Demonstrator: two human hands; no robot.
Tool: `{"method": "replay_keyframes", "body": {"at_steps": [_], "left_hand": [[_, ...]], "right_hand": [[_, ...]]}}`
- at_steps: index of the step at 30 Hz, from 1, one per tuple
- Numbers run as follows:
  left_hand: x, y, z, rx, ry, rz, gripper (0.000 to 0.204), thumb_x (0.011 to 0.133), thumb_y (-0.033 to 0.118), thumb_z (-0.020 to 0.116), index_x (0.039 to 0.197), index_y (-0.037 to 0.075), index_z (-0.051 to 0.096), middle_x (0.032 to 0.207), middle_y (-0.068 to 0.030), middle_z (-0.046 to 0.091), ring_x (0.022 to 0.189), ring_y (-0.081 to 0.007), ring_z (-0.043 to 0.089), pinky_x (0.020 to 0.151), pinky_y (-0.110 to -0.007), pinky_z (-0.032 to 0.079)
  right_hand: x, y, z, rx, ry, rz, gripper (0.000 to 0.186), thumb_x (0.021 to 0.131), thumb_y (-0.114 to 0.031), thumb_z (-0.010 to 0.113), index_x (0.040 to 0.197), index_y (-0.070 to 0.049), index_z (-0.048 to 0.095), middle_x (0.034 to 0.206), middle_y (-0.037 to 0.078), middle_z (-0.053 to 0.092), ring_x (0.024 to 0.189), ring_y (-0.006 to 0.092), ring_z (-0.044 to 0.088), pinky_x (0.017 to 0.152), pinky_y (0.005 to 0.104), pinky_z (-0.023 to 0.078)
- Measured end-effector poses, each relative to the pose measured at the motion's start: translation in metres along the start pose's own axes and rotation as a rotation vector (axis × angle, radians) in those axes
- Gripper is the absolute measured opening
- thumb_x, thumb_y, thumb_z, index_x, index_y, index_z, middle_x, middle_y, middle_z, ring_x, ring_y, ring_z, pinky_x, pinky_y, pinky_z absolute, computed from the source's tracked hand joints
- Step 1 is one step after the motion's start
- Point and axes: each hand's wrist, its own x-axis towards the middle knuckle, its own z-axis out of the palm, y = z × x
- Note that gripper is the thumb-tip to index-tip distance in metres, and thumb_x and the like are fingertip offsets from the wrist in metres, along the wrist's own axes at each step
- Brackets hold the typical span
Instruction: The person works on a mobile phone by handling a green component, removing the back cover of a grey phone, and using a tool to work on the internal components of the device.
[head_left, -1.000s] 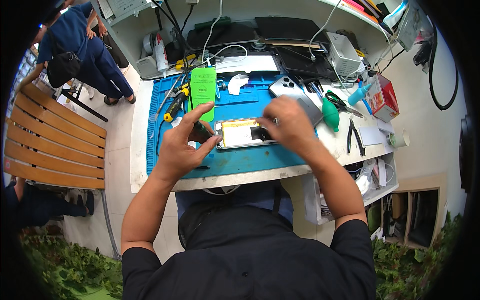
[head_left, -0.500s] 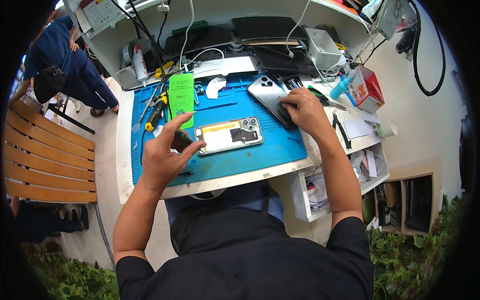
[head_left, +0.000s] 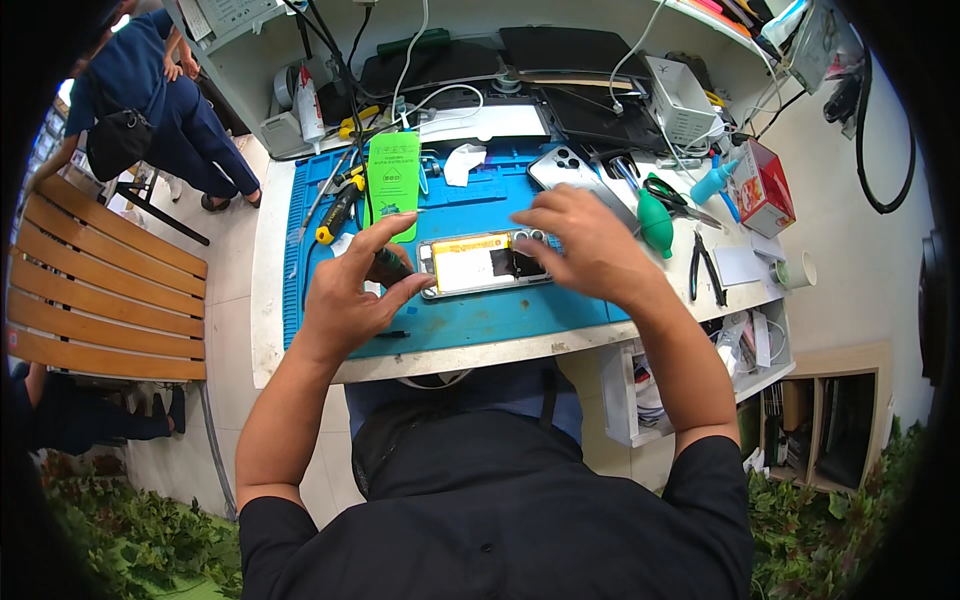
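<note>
An opened phone (head_left: 465,268) lies on the blue work mat (head_left: 455,322), its inside facing up. Its white battery area, orange strip and black patch show, with camera lenses at the right end. My left hand (head_left: 350,290) is at its left end, thumb and index finger spread. A dark green cylindrical tool (head_left: 390,268) sits in the curl of that hand, partly hidden. My right hand (head_left: 585,245), slightly blurred, hovers over the camera end with thumb and fingers apart, and nothing visible between them. Behind it a grey phone (head_left: 562,170) with several lenses is partly covered.
A green card (head_left: 392,180) and a yellow-black handled tool (head_left: 340,212) lie behind the left hand. To the right are a green blower bulb (head_left: 655,222), scissors (head_left: 690,205), black pliers (head_left: 706,268) and a red box (head_left: 765,188). An open drawer (head_left: 625,410) juts out below.
My right hand has moved left and nearer, from the grey phone to above the opened phone, uncovering the green bulb. My left hand stays by the phone's left end. The whole view has shifted slightly.
</note>
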Motion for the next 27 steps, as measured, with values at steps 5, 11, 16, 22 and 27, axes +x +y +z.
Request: {"method": "replay_keyframes", "body": {"at_steps": [5, 11, 16, 22, 27], "left_hand": [[-0.002, -0.003, 0.0, -0.019, -0.001, 0.009, 0.082, 0.086, 0.007, 0.097, 0.157, 0.011, 0.055, 0.101, -0.0094, 0.079, 0.087, -0.0166, 0.082, 0.076, -0.03, 0.067], [0.008, 0.009, -0.006, -0.071, -0.106, 0.061, 0.077, 0.085, -0.001, 0.093, 0.154, 0.012, 0.061, 0.106, -0.009, 0.08, 0.1, -0.0207, 0.082, 0.085, -0.033, 0.067], [0.013, 0.022, -0.008, -0.082, -0.17, -0.088, 0.063, 0.09, -0.009, 0.085, 0.147, 0.011, 0.066, 0.108, -0.0104, 0.08, 0.1, -0.0204, 0.082, 0.091, -0.033, 0.066], [0.015, 0.017, -0.002, -0.085, -0.147, -0.025, 0.056, 0.092, -0.001, 0.089, 0.143, 0.009, 0.068, 0.108, -0.0106, 0.08, 0.087, -0.0189, 0.081, 0.074, -0.032, 0.063], [0.021, 0.024, -0.005, -0.185, -0.2, -0.008, 0.054, 0.093, -0.005, 0.085, 0.143, 0.01, 0.069, 0.106, -0.01, 0.079, 0.093, -0.0174, 0.08, 0.078, -0.031, 0.063]], "right_hand": [[0.019, -0.024, 0.029, 0.032, -0.147, -0.152, 0.061, 0.093, -0.037, 0.088, 0.142, -0.004, 0.072, 0.135, 0.017, 0.071, 0.128, 0.0356, 0.063, 0.111, 0.0465, 0.051], [0.035, -0.026, 0.038, 0.065, -0.29, -0.141, 0.063, 0.085, -0.029, 0.093, 0.14, -0.006, 0.073, 0.131, 0.015, 0.072, 0.127, 0.0347, 0.064, 0.111, 0.0455, 0.052], [0.039, -0.024, 0.037, 0.093, -0.293, -0.132, 0.065, 0.082, -0.029, 0.095, 0.139, -0.006, 0.074, 0.129, 0.014, 0.073, 0.127, 0.0341, 0.063, 0.11, 0.0454, 0.052], [0.04, -0.029, 0.033, 0.097, -0.317, -0.097, 0.065, 0.083, -0.025, 0.094, 0.142, -0.008, 0.071, 0.134, 0.015, 0.071, 0.128, 0.0362, 0.062, 0.112, 0.0471, 0.049], [0.034, -0.028, 0.036, 0.07, -0.269, -0.12, 0.061, 0.086, -0.026, 0.092, 0.141, -0.008, 0.072, 0.134, 0.014, 0.071, 0.129, 0.0353, 0.062, 0.112, 0.0467, 0.049]]}}
